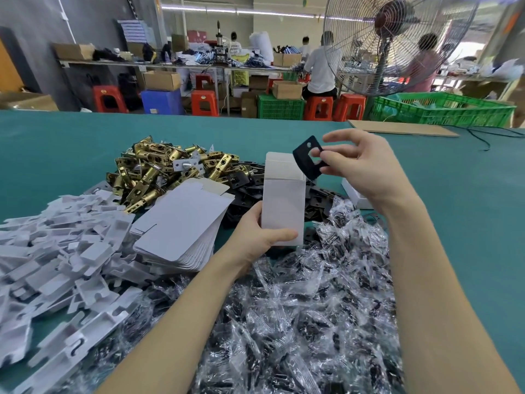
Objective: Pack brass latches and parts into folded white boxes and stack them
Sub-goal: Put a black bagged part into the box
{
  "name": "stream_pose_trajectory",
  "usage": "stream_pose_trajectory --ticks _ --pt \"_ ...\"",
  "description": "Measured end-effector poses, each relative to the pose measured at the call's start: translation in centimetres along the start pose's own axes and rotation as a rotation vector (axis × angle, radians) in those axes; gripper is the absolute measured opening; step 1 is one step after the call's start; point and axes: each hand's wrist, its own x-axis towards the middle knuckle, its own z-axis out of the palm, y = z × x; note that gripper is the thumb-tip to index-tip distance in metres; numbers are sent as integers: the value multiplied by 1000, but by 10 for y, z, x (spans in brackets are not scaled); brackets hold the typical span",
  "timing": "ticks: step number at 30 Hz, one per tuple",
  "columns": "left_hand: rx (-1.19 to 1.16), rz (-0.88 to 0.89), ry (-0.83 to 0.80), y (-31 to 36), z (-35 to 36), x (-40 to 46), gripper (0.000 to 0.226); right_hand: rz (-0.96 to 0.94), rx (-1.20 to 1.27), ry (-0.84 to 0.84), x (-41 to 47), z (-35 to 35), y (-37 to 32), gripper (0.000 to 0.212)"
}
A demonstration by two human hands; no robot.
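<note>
My left hand point(260, 233) grips an upright folded white box point(284, 199) near its bottom, the top flap standing open. Just right of the box's open top, my right hand point(366, 166) pinches a flat black plate point(305, 159) with holes in it, tilted over the opening. A heap of brass latches point(153, 172) lies behind and to the left on the green table point(56, 149). A stack of flat white box blanks point(181, 226) sits beside my left hand. More black plates point(244, 180) lie behind the box.
White cardboard inserts point(56, 260) pile up at the left. Clear bags of small dark parts point(306, 317) cover the table in front. A white box point(355, 194) lies behind my right wrist. A cardboard sheet point(403, 127), a green crate point(443, 109) and a standing fan point(397, 44) are at the far right.
</note>
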Motion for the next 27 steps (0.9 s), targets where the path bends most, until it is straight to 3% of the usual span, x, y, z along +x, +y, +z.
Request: stream_pose_trajectory --ticks 13,27 --pt "72 27 -79 1 2 -2 71 -233 -464 73 0 21 -11 20" --pt "23 17 -105 5 4 -5 68 -221 -562 -181 -4 27 -1 20"
